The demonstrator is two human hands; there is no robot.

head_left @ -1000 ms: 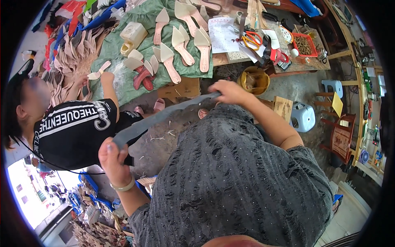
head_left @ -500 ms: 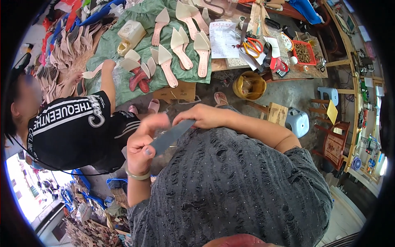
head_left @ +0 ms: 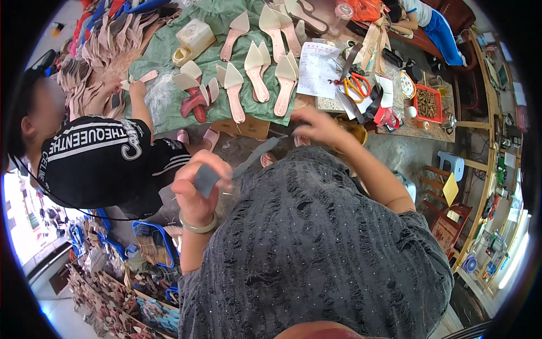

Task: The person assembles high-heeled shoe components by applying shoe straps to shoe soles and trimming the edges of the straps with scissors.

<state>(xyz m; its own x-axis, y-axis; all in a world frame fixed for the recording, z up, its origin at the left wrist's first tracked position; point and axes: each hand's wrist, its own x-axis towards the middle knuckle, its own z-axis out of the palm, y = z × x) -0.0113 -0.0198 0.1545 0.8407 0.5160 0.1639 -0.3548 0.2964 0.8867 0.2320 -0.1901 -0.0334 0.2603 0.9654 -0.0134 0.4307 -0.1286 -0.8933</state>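
My left hand (head_left: 200,186) is closed on a dark grey strip (head_left: 254,157) of flexible sheet material, in front of my body. One end of the strip shows between thumb and fingers; the rest reaches out to the right, with its thin tip free. My right hand (head_left: 322,129) is raised by the front edge of the table, smeared by motion. Its fingers look apart, and nothing shows in them. Beyond my hands, several pointed pink and cream shoe pieces (head_left: 232,93) lie on a green cloth (head_left: 164,116), next to red shoe lasts (head_left: 195,104) with cream uppers.
A co-worker (head_left: 93,164) in a black shirt handles a shoe piece at the left. Orange-handled scissors (head_left: 357,87), a paper sheet (head_left: 317,70) and a red basket (head_left: 428,104) sit on the table's right part. A yellow bucket (head_left: 358,133) stands partly hidden behind my right arm.
My right hand has let go of the strip and moved right, toward the table. The strip now trails from my left hand. The co-worker's hand has shifted slightly with the shoe piece.
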